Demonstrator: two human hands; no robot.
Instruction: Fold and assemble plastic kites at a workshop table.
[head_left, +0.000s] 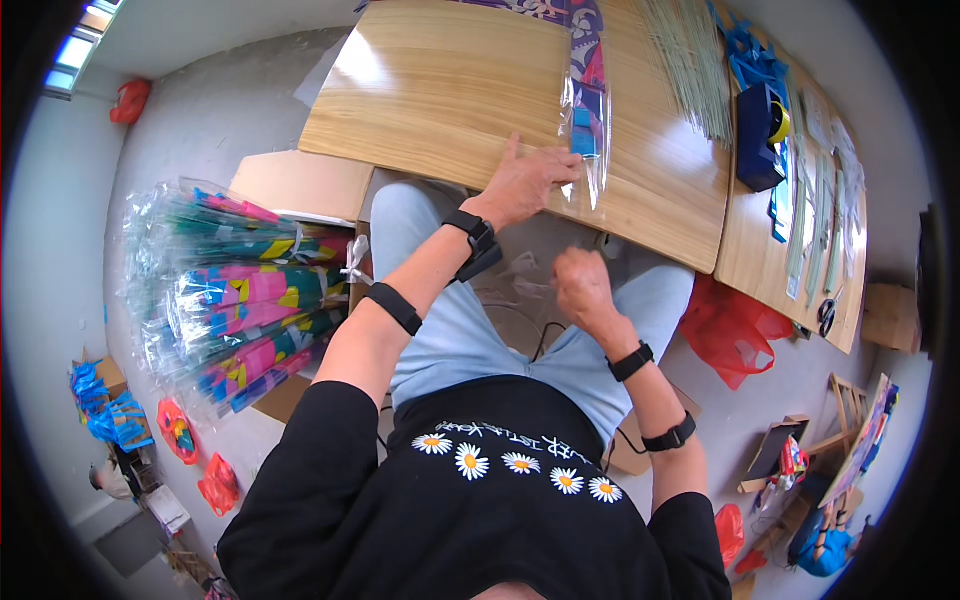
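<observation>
Resting on the wood-grain tabletop, the left hand has its thumb and fingers spread, fingertips at the near end of a long clear plastic sleeve. The sleeve lies lengthwise over the table, its near end close to the front edge. The right hand is loosely curled above the lap; cannot tell whether it pinches anything.

Progress, judged: the purple-and-pink patterned insert already sits inside the sleeve, a blue piece toward its near end; no closure is discernible there, so sealing may remain. Wrapped bundles at left, gathered with white ties, look like completed lots.

Materials: sleeve film glossy, thin, creased; bundles crinkly and fan-shaped, with pink, yellow and green contents. Pale slender rods lie loosely parallel. Tape dispenser dark blue, blocky, yellow roll; scissors dark-handled, near the side table's edge.
</observation>
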